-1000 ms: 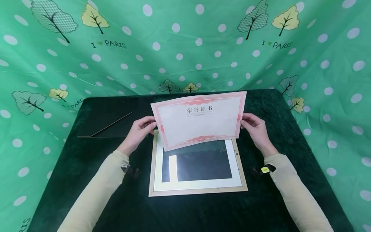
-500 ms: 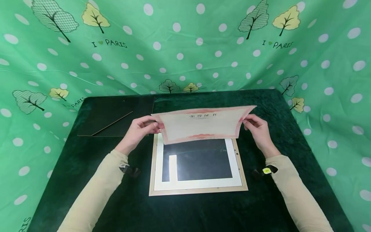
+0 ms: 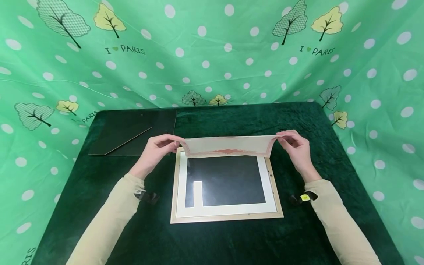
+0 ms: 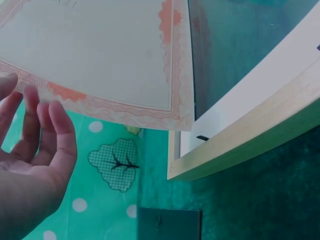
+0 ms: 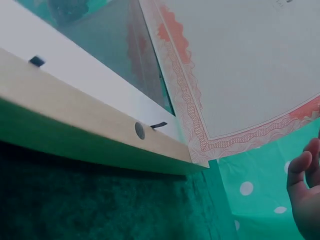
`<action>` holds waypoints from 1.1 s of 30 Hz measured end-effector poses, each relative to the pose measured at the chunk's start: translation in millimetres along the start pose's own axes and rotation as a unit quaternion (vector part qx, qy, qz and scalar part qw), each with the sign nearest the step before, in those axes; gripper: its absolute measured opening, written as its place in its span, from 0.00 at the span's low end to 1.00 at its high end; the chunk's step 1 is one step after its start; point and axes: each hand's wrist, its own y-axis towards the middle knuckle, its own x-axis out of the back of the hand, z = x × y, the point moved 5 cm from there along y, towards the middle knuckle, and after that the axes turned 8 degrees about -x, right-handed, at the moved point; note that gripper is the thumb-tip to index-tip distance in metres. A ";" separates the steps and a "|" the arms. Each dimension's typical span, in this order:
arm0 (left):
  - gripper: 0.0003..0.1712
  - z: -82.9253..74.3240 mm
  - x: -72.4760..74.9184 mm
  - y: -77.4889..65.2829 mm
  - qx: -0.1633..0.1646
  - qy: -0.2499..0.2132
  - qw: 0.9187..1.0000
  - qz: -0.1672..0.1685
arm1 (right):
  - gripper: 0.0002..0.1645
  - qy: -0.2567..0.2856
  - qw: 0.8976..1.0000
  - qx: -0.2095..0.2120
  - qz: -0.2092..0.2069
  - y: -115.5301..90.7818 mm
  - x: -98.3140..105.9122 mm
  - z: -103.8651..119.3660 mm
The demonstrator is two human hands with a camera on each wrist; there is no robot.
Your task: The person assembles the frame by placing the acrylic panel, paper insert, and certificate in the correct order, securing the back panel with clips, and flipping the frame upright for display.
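A certificate [image 3: 228,145] with a pink patterned border is stretched between both hands over the far side of a picture frame. Its side edges bow, and its lower edge hangs low by the frame's far end. At its left edge, my left hand [image 3: 160,147] pinches the paper between thumb and fingers; the left wrist view shows that border [image 4: 67,92] by the fingertips. My right hand [image 3: 296,149] pinches the opposite edge. The light wooden picture frame [image 3: 226,219] lies flat, with a white mat [image 3: 232,210] round a dark, shiny middle [image 3: 232,180] that reflects light.
A dark backing board [image 3: 122,132] with a thin slanted strut lies at the back left of the dark green cloth-covered table [image 3: 228,243]. Small dark tabs [image 5: 36,61] stand along the frame's inner edge. A green dotted curtain [image 3: 212,48] hangs behind.
The certificate has tipped from facing me to nearly flat, its top edge dropping lower and its printed heading passing out of the head view. Both hands have shifted slightly; the frame stays put.
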 end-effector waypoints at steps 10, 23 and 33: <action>0.08 -6.7 3.8 -1.6 -0.035 -0.002 0.999 -0.008 | 0.11 0.003 0.998 0.050 0.023 -8.0 -8.7 34.8; 0.21 12.8 -0.9 -16.9 0.070 -0.009 0.992 0.102 | 0.14 -0.037 0.996 -0.031 0.069 -18.0 5.1 9.8; 0.21 21.0 -3.2 -19.1 0.084 -0.009 0.995 0.055 | 0.15 0.018 0.985 -0.113 0.128 -27.8 8.5 -4.1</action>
